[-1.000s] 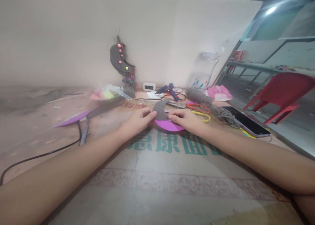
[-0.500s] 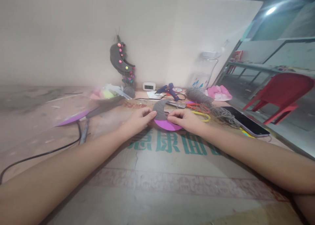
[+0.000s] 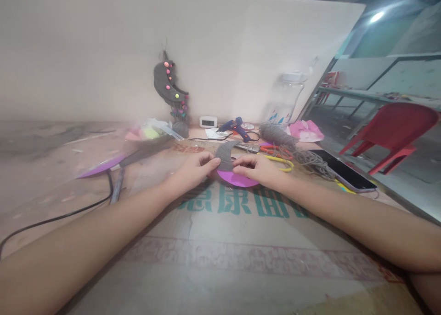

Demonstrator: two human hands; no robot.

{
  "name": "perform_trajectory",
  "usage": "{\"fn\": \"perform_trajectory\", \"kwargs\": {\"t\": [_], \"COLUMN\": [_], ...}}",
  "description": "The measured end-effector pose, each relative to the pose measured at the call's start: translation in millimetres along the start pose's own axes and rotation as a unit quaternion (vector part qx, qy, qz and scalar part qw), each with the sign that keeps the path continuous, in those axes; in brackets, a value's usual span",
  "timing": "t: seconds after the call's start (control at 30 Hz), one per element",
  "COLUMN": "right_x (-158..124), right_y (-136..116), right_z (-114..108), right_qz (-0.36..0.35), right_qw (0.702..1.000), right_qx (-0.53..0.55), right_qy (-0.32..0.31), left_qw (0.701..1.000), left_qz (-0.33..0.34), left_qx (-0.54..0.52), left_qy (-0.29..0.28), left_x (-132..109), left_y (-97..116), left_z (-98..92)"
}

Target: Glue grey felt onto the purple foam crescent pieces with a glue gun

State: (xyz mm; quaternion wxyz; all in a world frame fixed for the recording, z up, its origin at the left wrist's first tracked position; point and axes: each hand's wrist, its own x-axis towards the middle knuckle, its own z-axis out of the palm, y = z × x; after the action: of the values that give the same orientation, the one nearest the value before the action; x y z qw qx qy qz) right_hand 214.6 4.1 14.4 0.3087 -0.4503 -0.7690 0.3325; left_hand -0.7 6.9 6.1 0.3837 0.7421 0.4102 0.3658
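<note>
Between my two hands is a purple crescent cutout point(image 3: 238, 179), its upper part wrapped in grey yarn point(image 3: 225, 156). My left hand point(image 3: 203, 164) pinches the crescent's left edge, thumb on top of the wrapped yarn. On the inner curve, my right hand point(image 3: 251, 166) has thumb and finger pressed together at the edge of the wrapping; whether they hold yarn or the cutout itself is too small to tell. The bare purple end curves below the right fingers. A finished-looking grey crescent with coloured pompoms point(image 3: 168, 83) hangs on the wall behind.
Behind my hands lie a blue glue gun point(image 3: 237, 127), a small digital clock point(image 3: 208, 122), orange-handled pliers point(image 3: 272, 149) and a grey yarn ball point(image 3: 277, 134). Loose yarn point(image 3: 315, 162) lies beside a phone point(image 3: 344, 170). A clear jug point(image 3: 285, 99) stands by the wall. At left runs a black cable point(image 3: 69, 212).
The crescent has shifted very slightly downward and right between my hands, and my right fingers have moved a little along its inner edge. The grip of my left hand looks the same.
</note>
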Motion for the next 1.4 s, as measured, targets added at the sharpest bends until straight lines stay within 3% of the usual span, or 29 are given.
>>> {"fn": "perform_trajectory", "kwargs": {"t": [0.3,0.67,0.9,1.4], "right_x": [0.6,0.6,0.3,-0.8], "right_y": [3.1,0.4,2.5,2.2], "right_z": [-0.1,-0.1,-0.2,-0.6], "right_qz": [0.012,0.021,0.012,-0.034], "right_qw": [1.000,1.000,1.000,0.999], "right_qx": [-0.004,0.002,-0.014,-0.032], "right_qy": [0.004,0.002,-0.007,-0.022], "left_qw": [0.998,1.000,0.999,1.000], "left_qz": [0.005,0.012,0.022,0.020], "left_qx": [-0.069,0.006,-0.032,-0.008], "left_qy": [-0.008,-0.020,-0.029,-0.018], "left_x": [0.7,0.2,0.1,-0.3], "left_y": [4.3,-0.9,4.9,6.2], "left_z": [2.5,4.2,4.2,3.2]}}
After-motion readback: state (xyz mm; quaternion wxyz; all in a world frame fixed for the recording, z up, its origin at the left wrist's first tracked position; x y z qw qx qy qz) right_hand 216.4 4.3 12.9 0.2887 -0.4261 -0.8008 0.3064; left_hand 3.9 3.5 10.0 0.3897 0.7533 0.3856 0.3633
